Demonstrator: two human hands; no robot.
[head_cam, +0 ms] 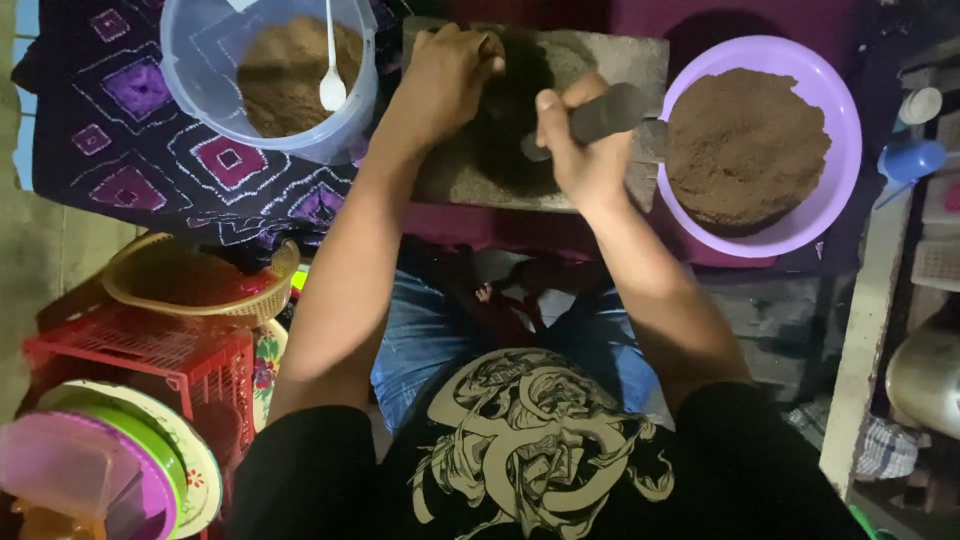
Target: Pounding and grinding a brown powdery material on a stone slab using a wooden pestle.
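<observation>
At lower left stands a red crate (140, 360), above it a clear tub (270, 75) of brown powder with a white spoon (331, 70), then the left hand (445, 75) curled on the dark mass (510, 110) atop the stone slab (600, 55) at upper centre, the right hand (580, 150) gripping a dark tool (605, 115), and a purple bowl (840, 130) of powder at right.

The bowl (838, 120) on one side is light purple and holds a brown powder (745, 145), and the same brown powder fills the clear, bluish tub (190, 60) where a white spoon (332, 70) stands. The stone slab (620, 60) is grey with a dark, almost black patch, and the cloth (150, 150) under the tub is dark navy with purple and magenta diamonds outlined in white. The crate (140, 355) is red, the woven basket (190, 280) on it is yellow, and the shirt (540, 450) is black with a beige drawing.
</observation>
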